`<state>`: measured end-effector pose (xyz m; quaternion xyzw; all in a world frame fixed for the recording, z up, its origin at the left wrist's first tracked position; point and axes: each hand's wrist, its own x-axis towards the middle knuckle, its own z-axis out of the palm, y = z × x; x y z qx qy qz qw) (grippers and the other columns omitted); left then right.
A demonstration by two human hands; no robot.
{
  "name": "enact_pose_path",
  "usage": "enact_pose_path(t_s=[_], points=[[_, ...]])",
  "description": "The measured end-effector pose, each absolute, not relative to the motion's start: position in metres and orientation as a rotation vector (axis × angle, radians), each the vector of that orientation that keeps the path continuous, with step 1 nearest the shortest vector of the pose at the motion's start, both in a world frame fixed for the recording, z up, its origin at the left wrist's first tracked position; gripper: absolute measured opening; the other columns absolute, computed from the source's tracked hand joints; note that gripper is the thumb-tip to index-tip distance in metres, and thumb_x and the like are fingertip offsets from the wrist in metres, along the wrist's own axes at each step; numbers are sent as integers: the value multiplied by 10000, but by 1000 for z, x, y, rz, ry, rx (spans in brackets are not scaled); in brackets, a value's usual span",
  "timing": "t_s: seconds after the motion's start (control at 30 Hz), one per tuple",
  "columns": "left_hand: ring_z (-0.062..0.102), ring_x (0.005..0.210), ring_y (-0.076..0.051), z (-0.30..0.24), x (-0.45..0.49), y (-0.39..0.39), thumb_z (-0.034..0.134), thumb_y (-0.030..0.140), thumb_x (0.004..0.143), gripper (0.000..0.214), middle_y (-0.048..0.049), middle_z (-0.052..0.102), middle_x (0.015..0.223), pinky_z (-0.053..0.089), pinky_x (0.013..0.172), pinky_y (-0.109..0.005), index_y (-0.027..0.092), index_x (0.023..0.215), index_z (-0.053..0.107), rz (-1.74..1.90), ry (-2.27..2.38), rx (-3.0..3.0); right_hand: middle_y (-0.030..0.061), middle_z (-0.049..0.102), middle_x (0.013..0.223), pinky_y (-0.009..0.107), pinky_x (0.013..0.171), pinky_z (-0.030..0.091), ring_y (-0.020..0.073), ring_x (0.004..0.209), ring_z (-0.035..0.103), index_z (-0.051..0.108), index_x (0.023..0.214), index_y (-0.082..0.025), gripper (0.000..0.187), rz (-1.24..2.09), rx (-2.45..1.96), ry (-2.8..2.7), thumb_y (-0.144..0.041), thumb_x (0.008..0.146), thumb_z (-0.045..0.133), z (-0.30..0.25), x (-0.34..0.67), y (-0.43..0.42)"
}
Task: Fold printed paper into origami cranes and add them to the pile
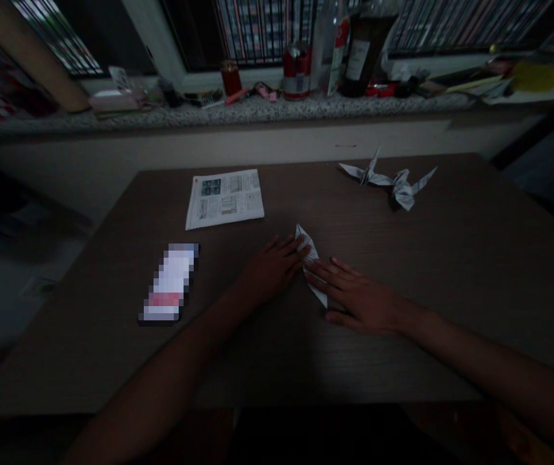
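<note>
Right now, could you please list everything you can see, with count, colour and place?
folded paper piece: one, white printed, table centre, under both hands' fingertips
paper cranes: two, white printed, far right of table
printed sheet: one, white, far left of centre
phone: one, dark with lit screen, left
table: one, dark brown
can: one, red, on windowsill
bottle: one, dark, on windowsill
left hand: flat, pressing the paper
right hand: flat, pressing the paper

Table (475, 290) open R; phone (170, 282), leaflet (225, 197) L; cranes (393, 181) far R.
</note>
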<state>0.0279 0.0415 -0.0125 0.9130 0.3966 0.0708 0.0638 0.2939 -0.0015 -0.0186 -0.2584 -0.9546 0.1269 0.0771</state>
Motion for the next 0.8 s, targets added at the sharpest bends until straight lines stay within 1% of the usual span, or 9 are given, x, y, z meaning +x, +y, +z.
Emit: enact_pose_path(t_s=[0.07, 0.17, 0.3, 0.4, 0.57, 0.8], points=[[336, 1552, -251, -12, 28, 39, 364, 321, 1115, 479, -93, 386, 1657, 235, 1274, -502, 213, 1579, 419, 195, 1207, 2753, 155, 167, 1724, 550, 1291, 164, 287, 1597, 148, 138, 1672, -172, 817, 397, -774, -2871, -530, 1036, 505, -17, 294, -1], [334, 1553, -249, -8, 29, 35, 351, 306, 1115, 476, -87, 387, 1656, 217, 1273, -538, 226, 1579, 416, 202, 1237, 2743, 149, 191, 1718, 539, 1289, 187, 291, 1590, 184, 145, 1673, -189, 840, 461, -762, -2855, -530, 1018, 545, -16, 296, -2], [327, 1556, -236, -5, 33, 32, 338, 327, 1118, 462, -63, 390, 1656, 180, 1283, -548, 255, 1562, 442, 234, 1282, 2709, 144, 226, 1707, 527, 1285, 219, 294, 1577, 230, 144, 1673, -194, 855, 506, -740, -2845, -523, 1007, 567, -16, 300, -8], [338, 1551, -245, -5, 36, 30, 378, 388, 1109, 469, -54, 396, 1654, 163, 1285, -557, 263, 1555, 451, 254, 1323, 2671, 137, 209, 1710, 508, 1280, 249, 287, 1573, 243, 147, 1671, -189, 835, 528, -722, -2863, -505, 1016, 556, -14, 304, -16], [337, 1551, -256, -7, 38, 29, 465, 465, 1075, 510, -54, 395, 1655, 125, 1293, -554, 271, 1547, 462, 308, 1335, 2650, 101, 221, 1706, 475, 1283, 264, 271, 1568, 259, 142, 1672, -219, 829, 594, -701, -2860, -480, 1012, 570, -11, 312, -31], [334, 1552, -260, -7, 40, 28, 468, 457, 1076, 552, -51, 379, 1664, 123, 1286, -588, 276, 1591, 387, 298, 1345, 2634, 99, 233, 1709, 479, 1289, 248, 263, 1572, 246, 156, 1672, -211, 793, 621, -697, -2903, -480, 1031, 536, -12, 317, -37]])
